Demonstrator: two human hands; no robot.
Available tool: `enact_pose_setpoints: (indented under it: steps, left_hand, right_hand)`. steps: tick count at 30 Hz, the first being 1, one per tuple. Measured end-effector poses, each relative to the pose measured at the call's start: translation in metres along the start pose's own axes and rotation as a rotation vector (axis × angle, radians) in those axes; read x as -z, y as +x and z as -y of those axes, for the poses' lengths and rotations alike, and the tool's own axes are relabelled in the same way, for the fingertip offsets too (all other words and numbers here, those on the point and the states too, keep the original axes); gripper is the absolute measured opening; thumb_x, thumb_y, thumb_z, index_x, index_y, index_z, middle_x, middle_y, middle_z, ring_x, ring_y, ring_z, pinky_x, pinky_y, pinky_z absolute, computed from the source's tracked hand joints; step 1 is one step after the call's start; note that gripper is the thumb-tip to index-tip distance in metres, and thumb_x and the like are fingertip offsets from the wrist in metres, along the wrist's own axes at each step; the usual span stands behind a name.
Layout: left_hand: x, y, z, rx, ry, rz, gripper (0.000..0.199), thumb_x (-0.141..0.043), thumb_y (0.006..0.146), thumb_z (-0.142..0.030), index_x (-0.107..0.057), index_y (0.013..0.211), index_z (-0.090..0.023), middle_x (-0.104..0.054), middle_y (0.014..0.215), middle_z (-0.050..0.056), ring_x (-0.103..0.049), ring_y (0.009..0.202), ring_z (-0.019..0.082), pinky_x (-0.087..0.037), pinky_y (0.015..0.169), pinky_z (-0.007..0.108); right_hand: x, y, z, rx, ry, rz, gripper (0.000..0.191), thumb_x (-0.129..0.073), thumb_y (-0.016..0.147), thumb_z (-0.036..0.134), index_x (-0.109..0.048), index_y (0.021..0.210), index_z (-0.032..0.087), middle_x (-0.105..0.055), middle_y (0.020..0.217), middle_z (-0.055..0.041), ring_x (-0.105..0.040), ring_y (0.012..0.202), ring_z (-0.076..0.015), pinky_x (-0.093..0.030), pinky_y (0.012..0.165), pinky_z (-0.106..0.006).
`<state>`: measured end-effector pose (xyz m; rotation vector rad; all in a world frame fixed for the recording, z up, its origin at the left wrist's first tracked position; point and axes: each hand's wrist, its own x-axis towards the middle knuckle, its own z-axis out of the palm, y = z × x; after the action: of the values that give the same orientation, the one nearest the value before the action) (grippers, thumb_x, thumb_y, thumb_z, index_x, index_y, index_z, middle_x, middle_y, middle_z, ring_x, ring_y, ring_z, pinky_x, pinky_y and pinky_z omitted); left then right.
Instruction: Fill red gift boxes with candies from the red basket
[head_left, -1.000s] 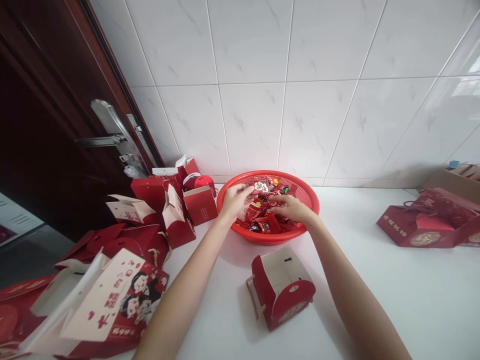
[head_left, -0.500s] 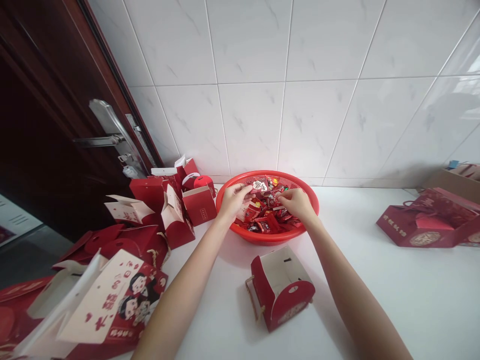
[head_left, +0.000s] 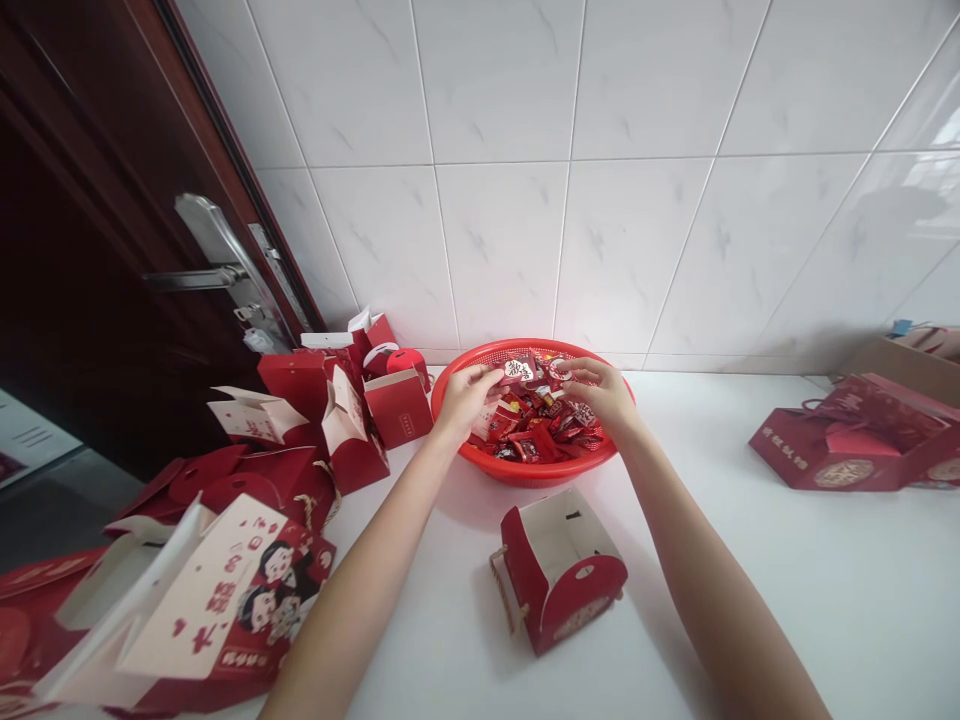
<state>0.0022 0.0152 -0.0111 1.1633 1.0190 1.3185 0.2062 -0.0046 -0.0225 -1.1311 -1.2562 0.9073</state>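
Over the red plastic basket (head_left: 517,470), my left hand (head_left: 469,400) grips a dark red wrapped candy (head_left: 518,370) with a white label and black characters. Just across from it, my right hand (head_left: 600,392) has its fingertips at a red candy packet (head_left: 558,372) with a white pattern, seemingly pinched between thumb and fingers. Loose wrapped candies (head_left: 544,435) in red and dark wrappers lie beneath both hands. In front of the basket, a red gift box (head_left: 577,570) with a rope handle stands open at the top, its pale inside showing.
Several red and cream gift boxes (head_left: 401,408) crowd the left side, with a large printed box (head_left: 217,590) nearest. At right, a dark red gift box (head_left: 832,450) sits on the white table (head_left: 750,600), before a cardboard box (head_left: 907,365). A tiled wall (head_left: 502,250) rises behind.
My right hand has risen slightly from the candies, its fingers spreading more around a red packet. My left hand keeps the labelled candy in nearly the same spot, turned a little.
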Motion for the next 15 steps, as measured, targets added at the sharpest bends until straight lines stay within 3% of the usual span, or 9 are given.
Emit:
enact_pose_setpoints:
  steps: [10, 15]
  left_hand:
    - [0.0007, -0.0014, -0.0012, 0.001, 0.061, 0.075, 0.035, -0.089, 0.046, -0.043, -0.068, 0.057, -0.018, -0.068, 0.066, 0.001, -0.066, 0.071, 0.017, -0.055, 0.078, 0.03]
    - [-0.0006, -0.0029, -0.0013, 0.022, 0.106, 0.189, 0.034, -0.09, 0.048, -0.042, -0.067, 0.055, -0.018, -0.066, 0.064, 0.0, -0.066, 0.07, 0.017, -0.056, 0.078, 0.032]
  right_hand:
    - [0.0025, -0.0004, 0.0011, 0.057, 0.05, -0.043, 0.054, -0.068, 0.064, 0.021, -0.071, 0.119, 0.023, -0.068, 0.085, -0.0006, -0.064, 0.072, -0.0167, -0.056, 0.076, -0.037]
    - [0.0005, -0.0028, 0.0047, 0.09, 0.091, 0.061, 0.048, -0.072, 0.064, 0.022, -0.073, 0.111, 0.023, -0.073, 0.091, -0.0024, -0.065, 0.08, -0.019, -0.055, 0.074, -0.035]
